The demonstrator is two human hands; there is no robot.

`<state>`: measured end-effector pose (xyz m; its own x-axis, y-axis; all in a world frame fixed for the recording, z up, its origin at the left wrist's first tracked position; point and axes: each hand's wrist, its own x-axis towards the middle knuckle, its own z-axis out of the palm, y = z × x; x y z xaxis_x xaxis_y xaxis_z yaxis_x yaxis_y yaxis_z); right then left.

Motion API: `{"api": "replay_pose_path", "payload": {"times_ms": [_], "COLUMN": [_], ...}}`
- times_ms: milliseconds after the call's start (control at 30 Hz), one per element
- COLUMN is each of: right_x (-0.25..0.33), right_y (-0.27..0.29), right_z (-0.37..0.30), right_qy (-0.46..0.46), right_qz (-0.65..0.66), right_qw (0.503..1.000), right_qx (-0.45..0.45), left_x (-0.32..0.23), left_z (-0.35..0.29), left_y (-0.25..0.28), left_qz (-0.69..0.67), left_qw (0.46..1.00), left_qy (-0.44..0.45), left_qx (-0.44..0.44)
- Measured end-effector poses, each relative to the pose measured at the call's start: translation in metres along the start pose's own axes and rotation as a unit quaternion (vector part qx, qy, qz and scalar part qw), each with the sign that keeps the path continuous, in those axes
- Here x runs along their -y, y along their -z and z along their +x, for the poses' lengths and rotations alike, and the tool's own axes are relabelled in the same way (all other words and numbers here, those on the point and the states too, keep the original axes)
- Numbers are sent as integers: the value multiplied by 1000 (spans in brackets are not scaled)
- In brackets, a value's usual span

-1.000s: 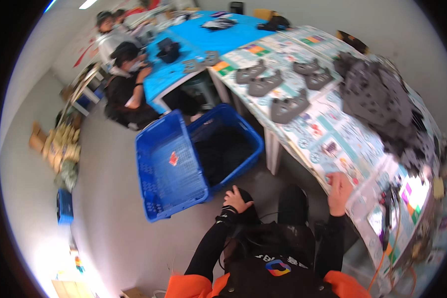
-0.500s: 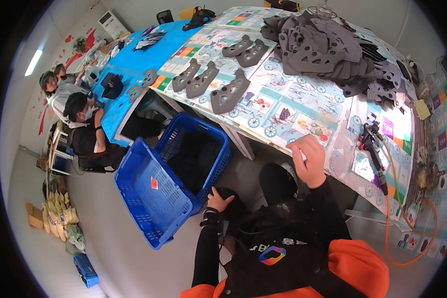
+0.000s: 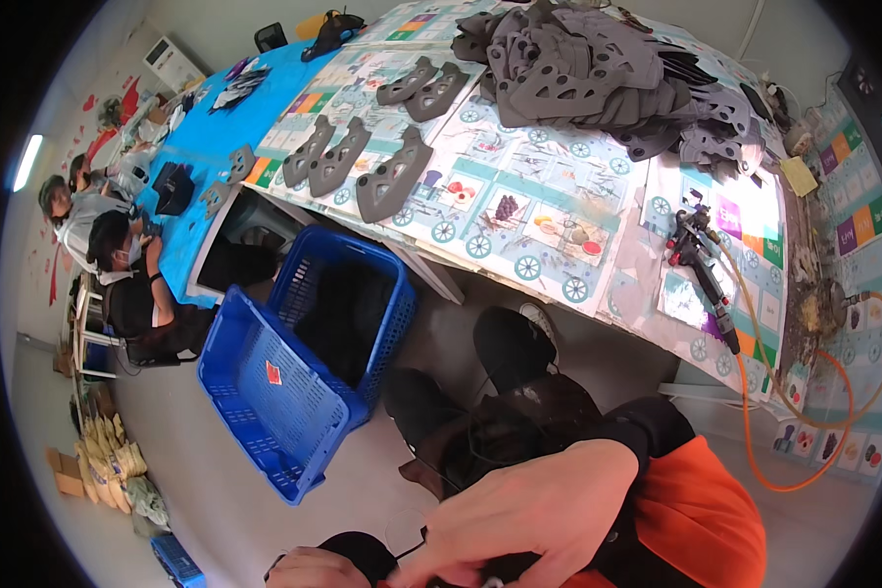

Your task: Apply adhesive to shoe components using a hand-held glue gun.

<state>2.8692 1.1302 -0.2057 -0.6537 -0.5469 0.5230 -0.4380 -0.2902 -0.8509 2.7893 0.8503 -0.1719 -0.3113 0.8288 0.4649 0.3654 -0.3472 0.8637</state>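
My right hand [image 3: 539, 510] is close in front of my body at the lower edge, its fingers bent down over a black cord or strap end; what they grip is partly hidden. Beside it, my left hand [image 3: 309, 570] shows only in part, cut off by the lower edge, with a black cuff or band [image 3: 361, 552] next to it. Both are away from the table [image 3: 568, 269]. On that table lie several dark grey, cut-out foam-like pieces, the nearest piece [image 3: 394, 178] by the front edge, and a big heap [image 3: 578, 88] of similar pieces behind.
Two blue plastic baskets, one tilted [image 3: 274, 392] against the other [image 3: 387, 314], stand left of my legs; the farther holds black material. A handheld tool [image 3: 701, 269] with an orange hose [image 3: 745, 421] lies at the table's right. Co-workers sit along the blue table [image 3: 211, 147] at left.
My right hand has come down from the table edge to my body. The left hand has left my knee and moved to the lower edge. The view has shifted slightly right.
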Motion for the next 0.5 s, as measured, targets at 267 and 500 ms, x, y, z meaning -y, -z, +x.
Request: {"api": "replay_pose_path", "payload": {"times_ms": [267,500], "right_x": [8,60], "right_y": [2,-3], "right_z": [-17,-26], "right_qy": [3,51], "right_qz": [62,-145], "right_qw": [998,985], "right_qx": [13,-81], "left_x": [24,28], "left_z": [3,28], "left_y": [-17,-37], "left_qz": [-109,-122], "left_qw": [993,982], "left_qy": [-41,-141], "left_qx": [-17,-37]}}
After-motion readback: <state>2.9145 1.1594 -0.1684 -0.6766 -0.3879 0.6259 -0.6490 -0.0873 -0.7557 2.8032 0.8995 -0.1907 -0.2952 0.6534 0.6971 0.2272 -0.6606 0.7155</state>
